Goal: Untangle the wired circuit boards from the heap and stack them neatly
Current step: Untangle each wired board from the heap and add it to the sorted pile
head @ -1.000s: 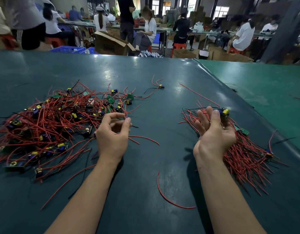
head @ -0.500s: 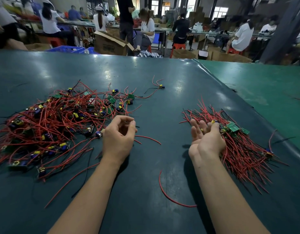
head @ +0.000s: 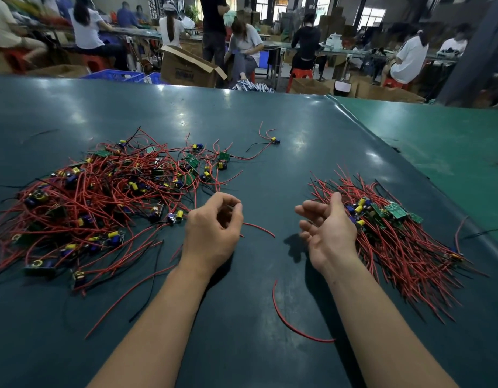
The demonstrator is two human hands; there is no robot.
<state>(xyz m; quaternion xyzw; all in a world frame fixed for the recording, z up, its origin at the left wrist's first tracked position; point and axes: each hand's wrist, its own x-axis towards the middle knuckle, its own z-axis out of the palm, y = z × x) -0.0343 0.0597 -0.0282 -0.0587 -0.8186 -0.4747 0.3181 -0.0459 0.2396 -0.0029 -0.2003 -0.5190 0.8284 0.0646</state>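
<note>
A tangled heap of wired circuit boards (head: 102,197), with red and black leads and yellow and blue parts, spreads over the left of the dark green table (head: 242,130). On the right lies the sorted stack (head: 404,247), its red leads fanned toward me and several green boards (head: 393,211) on top. My left hand (head: 214,231) hovers at the heap's right edge, fingers loosely curled, thumb near the index tip, with nothing visible in it. My right hand (head: 329,233) is just left of the stack, palm turned left, fingers relaxed and empty.
One loose red wire (head: 292,323) curves on the table between my forearms. A single wired board (head: 274,140) lies apart at the far centre. A lighter green table (head: 438,141) adjoins on the right. Beyond the far edge are a cardboard box (head: 186,68) and seated people.
My right hand let a board go onto the top of the stack and drew back left, away from it. My left hand shifted slightly right, still curled.
</note>
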